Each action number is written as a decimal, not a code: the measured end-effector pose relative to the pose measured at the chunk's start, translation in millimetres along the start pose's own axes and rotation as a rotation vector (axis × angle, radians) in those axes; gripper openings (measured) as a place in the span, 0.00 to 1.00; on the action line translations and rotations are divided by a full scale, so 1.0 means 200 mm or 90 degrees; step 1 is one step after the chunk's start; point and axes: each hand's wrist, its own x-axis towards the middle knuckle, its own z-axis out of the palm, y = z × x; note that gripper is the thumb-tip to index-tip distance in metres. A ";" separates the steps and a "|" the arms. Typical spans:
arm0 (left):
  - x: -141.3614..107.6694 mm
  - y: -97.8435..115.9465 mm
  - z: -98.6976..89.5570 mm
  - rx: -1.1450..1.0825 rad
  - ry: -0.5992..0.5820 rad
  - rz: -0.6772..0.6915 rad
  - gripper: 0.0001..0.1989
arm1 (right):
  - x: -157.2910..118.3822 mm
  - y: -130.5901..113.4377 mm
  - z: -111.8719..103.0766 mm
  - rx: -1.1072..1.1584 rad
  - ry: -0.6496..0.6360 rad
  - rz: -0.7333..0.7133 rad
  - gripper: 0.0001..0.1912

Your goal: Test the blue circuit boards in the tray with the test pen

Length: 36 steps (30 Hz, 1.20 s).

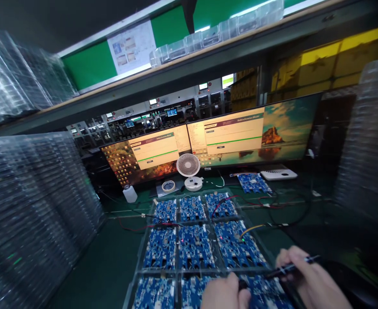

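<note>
At the bottom right, my right hand point(314, 279) is closed around a slim black pen point(287, 270) with pale markings, its tip pointing left over the tray. My left hand point(224, 294) is closed low in the middle, above the front row of boards. A small dark piece point(243, 285) shows between its thumb and fingers; blur hides its exact kind. Beneath both hands lies a clear compartmented tray point(181, 271) with blue circuit boards point(195, 246) in its cells. Small lights glow on two middle-row boards, and cables run to several boards.
Stacked clear trays point(37, 206) rise at left, with another stack point(366, 137) at right. Two monitors point(234, 133) stand behind a small white fan point(189, 165), a tape roll point(168, 186) and a white bottle point(130, 194). Another blue board point(253, 183) lies at back right. An overhead shelf point(208, 51) crosses above.
</note>
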 end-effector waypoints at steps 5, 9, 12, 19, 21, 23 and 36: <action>0.01 -0.10 -0.03 -0.120 0.212 0.031 0.15 | 0.09 0.00 -0.06 0.180 0.188 0.050 0.22; 0.05 -0.16 -0.02 -0.135 0.267 0.015 0.18 | 0.07 0.03 -0.02 0.185 0.167 0.088 0.20; 0.05 -0.16 -0.02 -0.140 0.245 0.015 0.18 | 0.05 0.02 0.00 0.159 0.141 0.085 0.20; 0.02 -0.10 -0.06 -0.149 0.183 0.100 0.16 | 0.01 -0.03 0.03 0.030 0.000 0.022 0.24; 0.02 -0.10 -0.07 -0.162 0.177 0.102 0.16 | -0.01 -0.01 0.03 -0.025 -0.043 -0.003 0.24; 0.02 -0.11 -0.07 -0.171 0.182 0.103 0.15 | -0.01 0.00 0.02 -0.070 -0.070 -0.023 0.23; 0.03 -0.12 -0.05 -0.162 0.198 0.150 0.10 | -0.03 -0.01 0.02 -0.182 -0.102 -0.070 0.24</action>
